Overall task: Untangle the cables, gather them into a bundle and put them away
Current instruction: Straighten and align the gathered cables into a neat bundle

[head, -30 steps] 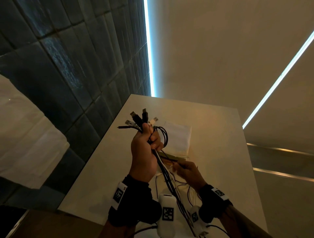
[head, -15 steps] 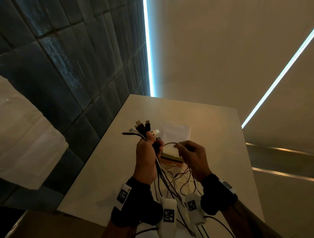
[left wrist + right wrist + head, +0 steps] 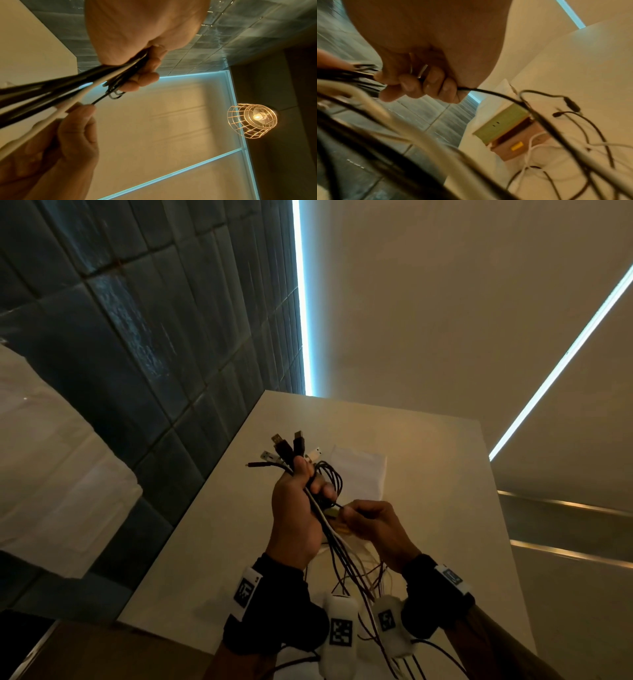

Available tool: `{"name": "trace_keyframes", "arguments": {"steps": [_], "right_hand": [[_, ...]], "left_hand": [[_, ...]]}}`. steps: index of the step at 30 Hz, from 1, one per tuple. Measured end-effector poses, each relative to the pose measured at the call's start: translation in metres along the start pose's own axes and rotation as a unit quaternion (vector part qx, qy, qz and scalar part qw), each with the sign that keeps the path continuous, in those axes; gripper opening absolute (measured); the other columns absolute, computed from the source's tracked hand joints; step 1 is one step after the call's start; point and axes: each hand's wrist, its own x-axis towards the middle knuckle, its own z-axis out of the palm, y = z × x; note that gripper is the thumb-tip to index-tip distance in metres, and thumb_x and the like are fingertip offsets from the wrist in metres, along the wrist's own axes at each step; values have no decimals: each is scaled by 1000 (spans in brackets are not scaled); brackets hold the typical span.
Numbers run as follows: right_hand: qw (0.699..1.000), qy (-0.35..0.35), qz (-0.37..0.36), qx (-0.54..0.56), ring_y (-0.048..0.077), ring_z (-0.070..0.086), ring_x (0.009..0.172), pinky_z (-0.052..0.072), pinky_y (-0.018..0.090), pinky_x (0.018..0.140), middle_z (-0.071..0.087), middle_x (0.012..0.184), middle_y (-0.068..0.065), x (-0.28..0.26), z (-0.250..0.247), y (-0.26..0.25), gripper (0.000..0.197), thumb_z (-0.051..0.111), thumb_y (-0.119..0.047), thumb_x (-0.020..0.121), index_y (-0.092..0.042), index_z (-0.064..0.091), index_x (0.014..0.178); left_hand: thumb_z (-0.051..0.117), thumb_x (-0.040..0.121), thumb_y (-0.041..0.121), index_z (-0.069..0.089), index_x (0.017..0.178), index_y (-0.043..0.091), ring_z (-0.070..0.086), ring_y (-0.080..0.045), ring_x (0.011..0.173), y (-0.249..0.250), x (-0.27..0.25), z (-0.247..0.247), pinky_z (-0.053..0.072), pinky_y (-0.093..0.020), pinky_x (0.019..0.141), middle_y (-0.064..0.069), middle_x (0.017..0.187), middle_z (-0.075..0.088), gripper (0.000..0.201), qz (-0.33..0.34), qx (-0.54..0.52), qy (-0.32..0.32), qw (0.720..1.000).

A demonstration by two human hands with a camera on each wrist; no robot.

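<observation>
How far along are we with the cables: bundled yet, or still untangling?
Partly gathered. The left hand grips several cables with their plugs fanned out above the fist. In hand: the right hand pinches one thin black cable beside the bundle. Left: loose strands trail tangled onto the table, over a box, and nothing is put away.

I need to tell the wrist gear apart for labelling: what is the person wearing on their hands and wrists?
Both hands are bare: left hand, right hand. Each wrist carries a black wrist strap with a white tag printed with a black square code. A rounded white camera pod with a similar code sits under each wrist, thin dark leads trailing from it.
</observation>
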Motion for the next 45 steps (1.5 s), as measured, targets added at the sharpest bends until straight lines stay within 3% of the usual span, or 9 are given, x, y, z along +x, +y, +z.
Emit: {"name": "trace_keyframes", "arguments": {"steps": [3, 14, 19, 27, 31, 34, 37, 41, 45], "right_hand": [[999, 7, 22, -34, -3, 46, 48, 35, 11, 52, 57, 51, -12, 0, -6, 13, 25, 54, -4, 95, -4, 65, 73], [994, 19, 34, -101, 7, 38, 54, 33, 15, 53, 48, 55, -10, 3, -25, 62, 33, 55, -16, 97, -2, 64, 68], [985, 24, 87, -148, 10, 45, 58, 38, 24, 61, 55, 62, -2, -5, -47, 91, 37, 54, -15, 98, -14, 65, 63], [974, 208, 51, -77, 11, 40, 53, 33, 24, 47, 53, 58, -1, 9, -42, 36, 17, 62, -12, 91, -5, 71, 78], [988, 143, -56, 3, 14, 32, 53, 24, 23, 46, 42, 59, 6, 8, -19, -19, 15, 58, -9, 94, 2, 67, 89], [993, 61, -103, 17, 13, 41, 54, 36, 17, 51, 50, 66, 11, 0, -4, -41, 14, 55, -1, 93, 9, 65, 91], [997, -15, -75, 2, 5, 57, 60, 46, 15, 58, 65, 68, -1, -4, 0, -44, 13, 54, 6, 92, 7, 67, 90], [998, -34, -39, -36, 18, 50, 65, 38, 21, 58, 66, 75, 9, -4, -5, -24, 14, 60, -5, 92, -4, 73, 86], [1000, -16, 23, -12, 1, 61, 64, 44, 12, 63, 67, 65, -7, 1, -12, -3, 17, 54, 0, 94, 2, 65, 80]], "left_hand": [[34, 104, 29, 42, 74, 15, 30, -8, 42, 2, 3, -4, 28, -25, 47, 6, 53, 38, 35, 4, -9, -18, 1000], [31, 104, 29, 39, 73, 16, 24, -6, 41, 8, 1, -6, 24, -23, 44, 8, 53, 34, 35, 28, -16, -45, 998], [31, 105, 28, 38, 71, 16, 24, -6, 41, 12, 0, -8, 24, -23, 45, 8, 52, 34, 37, 27, -14, -41, 999], [33, 105, 28, 40, 75, 15, 29, -8, 41, -4, 13, -9, 25, -23, 44, 5, 54, 39, 33, -4, 58, 4, 998], [35, 104, 28, 45, 85, 12, 39, -11, 46, -12, 19, -10, 29, -24, 47, -1, 59, 50, 27, -33, 85, 28, 995], [36, 104, 28, 52, 93, 9, 48, -14, 52, -15, 19, -7, 33, -26, 51, -1, 57, 63, 27, -46, 130, 50, 989], [35, 104, 29, 56, 94, 9, 54, -18, 57, -14, 15, -3, 39, -29, 55, -4, 61, 67, 31, -55, 109, 50, 991], [35, 104, 30, 45, 77, 11, 41, -19, 55, -5, 12, 2, 38, -33, 61, -2, 57, 41, 35, -40, -12, 23, 999], [34, 104, 31, 41, 74, 14, 30, -12, 48, -6, 8, 3, 34, -31, 58, 4, 54, 31, 34, -12, -28, -1, 1000]]}}
